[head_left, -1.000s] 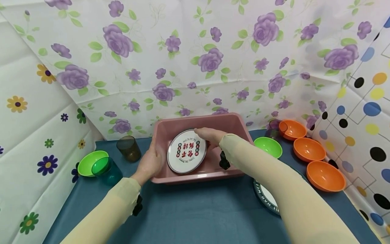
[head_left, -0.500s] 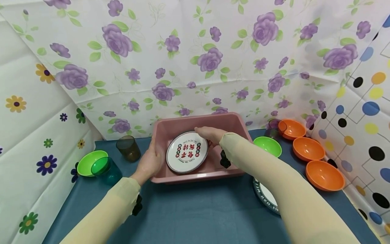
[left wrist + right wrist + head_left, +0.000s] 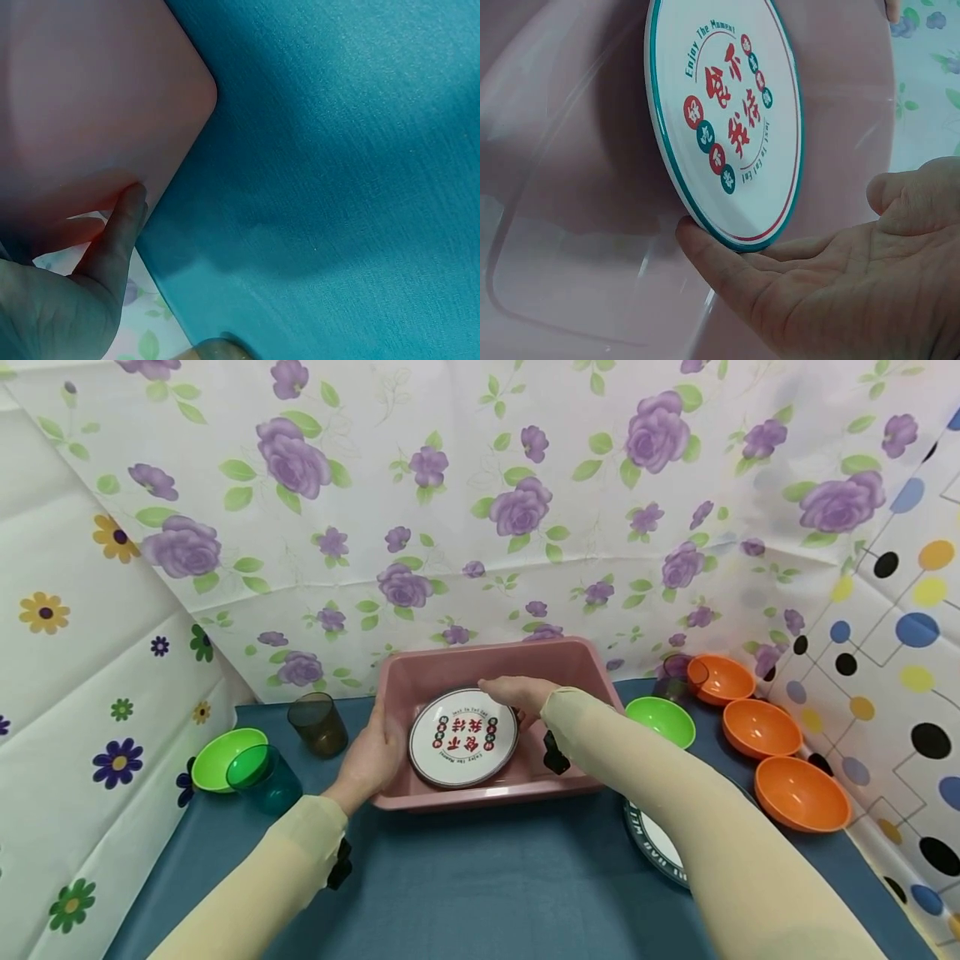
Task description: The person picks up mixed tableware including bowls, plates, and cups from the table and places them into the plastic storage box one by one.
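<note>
- Right hand (image 3: pixel 517 692) is inside the pink tub (image 3: pixel 577 660), supporting the far edge of the printed plate (image 3: pixel 462 737). In the right wrist view its fingers (image 3: pixel 727 274) are nearly straight, with a fingertip under the rim and the thumb (image 3: pixel 907 206) off the plate. So it's propping the plate, not really clamping it.
- The plate sits in the tub, tilted, face up toward the head camera, low edge near the tub's front wall. Can't tell if that edge is actually on the tub floor.
- Left hand (image 3: pixel 371 752) grips the tub's left wall, fingers (image 3: pixel 120 232) curled against the outside per the left wrist view.
- What could go wrong, my guess: with so little hold, the plate could slide off that fingertip, slap down and clatter against the tub wall.
- If the left hand eases off, the tub might skid on the blue desk (image 3: pixel 487 885).
- The right forearm passes close over the second plate (image 3: pixel 654 842) at the desk edge, and the green bowl (image 3: pixel 662 720) is just beside the tub. A careless pull-back could knock either one.
</note>
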Available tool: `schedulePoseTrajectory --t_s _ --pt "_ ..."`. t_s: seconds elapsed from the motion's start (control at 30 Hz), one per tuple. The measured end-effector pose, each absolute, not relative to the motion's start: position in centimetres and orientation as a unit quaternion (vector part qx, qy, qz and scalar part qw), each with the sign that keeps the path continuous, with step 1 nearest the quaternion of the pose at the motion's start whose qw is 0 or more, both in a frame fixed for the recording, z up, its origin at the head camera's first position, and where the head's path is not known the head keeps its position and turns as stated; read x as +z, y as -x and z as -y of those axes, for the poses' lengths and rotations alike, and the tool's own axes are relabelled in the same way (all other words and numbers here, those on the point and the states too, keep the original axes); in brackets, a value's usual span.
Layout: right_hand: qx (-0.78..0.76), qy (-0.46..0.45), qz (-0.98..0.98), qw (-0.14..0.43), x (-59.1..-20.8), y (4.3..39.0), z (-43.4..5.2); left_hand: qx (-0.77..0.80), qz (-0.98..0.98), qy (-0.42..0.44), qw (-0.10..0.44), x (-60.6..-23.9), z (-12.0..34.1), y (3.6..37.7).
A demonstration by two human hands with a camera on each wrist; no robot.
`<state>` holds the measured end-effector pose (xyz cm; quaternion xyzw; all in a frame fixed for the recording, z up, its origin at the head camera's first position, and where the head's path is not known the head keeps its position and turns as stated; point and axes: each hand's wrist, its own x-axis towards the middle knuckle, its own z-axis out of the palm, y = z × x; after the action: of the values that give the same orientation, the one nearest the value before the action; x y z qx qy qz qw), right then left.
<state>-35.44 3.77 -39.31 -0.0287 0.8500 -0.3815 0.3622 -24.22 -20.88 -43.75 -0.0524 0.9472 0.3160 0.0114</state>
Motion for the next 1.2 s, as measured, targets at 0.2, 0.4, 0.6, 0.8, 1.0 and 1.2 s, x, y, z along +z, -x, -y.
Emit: schedulePoseTrajectory --t_s 0.2,0.4,0.6,0.8,1.0,1.2 --pt "-0.389 0.019 -0.846 0.364 -39.8 35.5 -3.8 0.318 -0.947 0.049 0.008 -43.9 20.9 24.3" --pt "-0.412 0.038 -0.832 0.37 -38.9 35.1 -4.8 0.33 -0.943 0.046 0.011 -43.9 20.8 24.3" --pt "-0.386 0.101 -0.849 0.346 -36.8 34.1 -6.2 0.333 -0.942 0.04 0.005 -43.8 20.9 24.1" --pt "-0.307 0.167 -0.899 0.264 -35.8 33.2 -7.8 0.332 -0.943 0.039 0.0 -43.7 20.9 23.9" --pt "-0.213 0.203 -0.941 0.166 -35.8 31.6 -9.8 0.331 -0.943 0.038 0.003 -43.7 20.9 24.0" --pt "-0.148 0.228 -0.957 0.102 -36.4 29.8 -11.9 0.333 -0.942 0.034 0.005 -43.8 20.9 24.0"
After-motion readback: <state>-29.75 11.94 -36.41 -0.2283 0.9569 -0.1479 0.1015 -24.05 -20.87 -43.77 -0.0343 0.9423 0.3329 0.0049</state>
